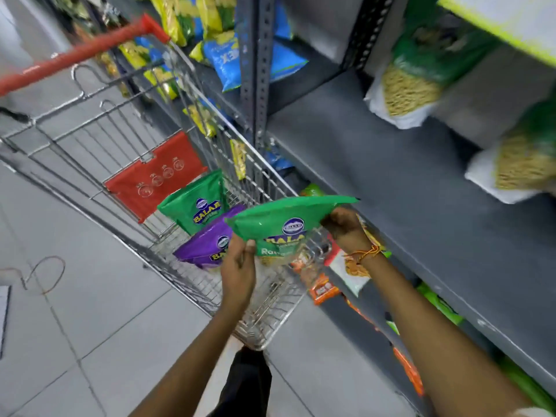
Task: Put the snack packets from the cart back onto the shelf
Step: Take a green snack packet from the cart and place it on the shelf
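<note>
green snack packet (282, 224) held up over the wire cart (210, 164), pinched at its lower left edge by the left hand (239, 266) and gripped at the right corner by the right hand (343, 225). still sitting in the cart: another green packet (195, 203) and a purple packet (207, 245) leaning against it. grey shelf (391, 164) just to the right, with noodle bags (409, 88) on it, slightly blurred.

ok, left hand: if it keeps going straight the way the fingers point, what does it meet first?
The left hand points up and away, fingers already on the green packet both hands hold. Past that, probably the purple packet in the cart, though depth is unclear.
</note>
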`<action>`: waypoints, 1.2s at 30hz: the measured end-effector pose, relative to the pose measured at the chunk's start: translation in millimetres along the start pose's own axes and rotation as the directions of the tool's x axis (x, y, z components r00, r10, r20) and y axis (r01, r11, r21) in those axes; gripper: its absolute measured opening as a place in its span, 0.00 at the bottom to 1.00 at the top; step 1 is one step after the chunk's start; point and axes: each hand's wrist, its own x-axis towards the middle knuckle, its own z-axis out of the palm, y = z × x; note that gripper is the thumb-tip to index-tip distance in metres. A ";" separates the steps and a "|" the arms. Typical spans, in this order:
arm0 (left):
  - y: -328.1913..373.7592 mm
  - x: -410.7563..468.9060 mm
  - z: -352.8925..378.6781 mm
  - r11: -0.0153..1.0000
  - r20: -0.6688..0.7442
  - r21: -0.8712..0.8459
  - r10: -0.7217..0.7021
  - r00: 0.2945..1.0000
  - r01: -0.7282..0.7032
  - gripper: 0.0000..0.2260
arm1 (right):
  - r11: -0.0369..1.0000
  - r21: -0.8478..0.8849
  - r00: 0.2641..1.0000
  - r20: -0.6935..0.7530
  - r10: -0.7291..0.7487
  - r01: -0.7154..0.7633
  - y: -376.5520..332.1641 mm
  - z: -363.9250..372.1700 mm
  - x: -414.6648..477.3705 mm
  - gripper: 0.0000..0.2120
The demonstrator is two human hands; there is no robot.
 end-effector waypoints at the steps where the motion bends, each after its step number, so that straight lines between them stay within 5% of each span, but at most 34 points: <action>1: 18.6 -6.0 -4.8 0.997 0.021 0.019 0.076 0.997 -0.077 0.13 | 0.998 0.051 0.998 -0.060 -0.037 0.040 -10.7 -10.9 -16.5 0.07; 5: 78.6 -41.0 -6.2 0.962 0.133 -0.080 0.270 0.954 -0.261 0.15 | 0.984 0.021 0.933 -0.321 -0.160 0.176 -43.6 -50.0 -112.4 0.20; 9: 126.5 -86.2 11.9 0.924 0.242 -0.229 0.358 0.902 -0.305 0.14 | 0.943 0.142 0.866 -0.456 -0.207 0.300 -48.0 -73.4 -205.2 0.12; 12: 157.1 -115.2 30.5 0.910 0.373 -0.256 0.404 0.835 -0.326 0.13 | 0.923 0.127 0.744 -0.636 -0.205 0.363 -38.9 -87.4 -262.5 0.17; 18: 193.3 -161.2 72.6 0.958 0.670 -0.197 0.287 0.685 -0.209 0.10 | 0.915 0.132 0.592 -0.795 -0.132 0.381 -9.0 -110.6 -355.0 0.13; 22: 208.7 -186.4 93.4 0.956 0.744 -0.175 0.286 0.604 -0.237 0.10 | 0.904 0.143 0.506 -0.858 -0.089 0.403 6.6 -115.5 -391.4 0.14; 30: 218.4 -204.8 110.3 0.972 0.786 -0.136 0.225 0.575 -0.194 0.11 | 0.893 0.239 0.486 -0.874 0.026 0.381 14.8 -121.6 -411.9 0.14; 36: 202.7 -179.3 108.9 0.980 0.773 -0.135 0.195 0.604 -0.144 0.12 | 0.883 0.294 0.557 -0.830 0.046 0.365 11.7 -117.8 -383.1 0.16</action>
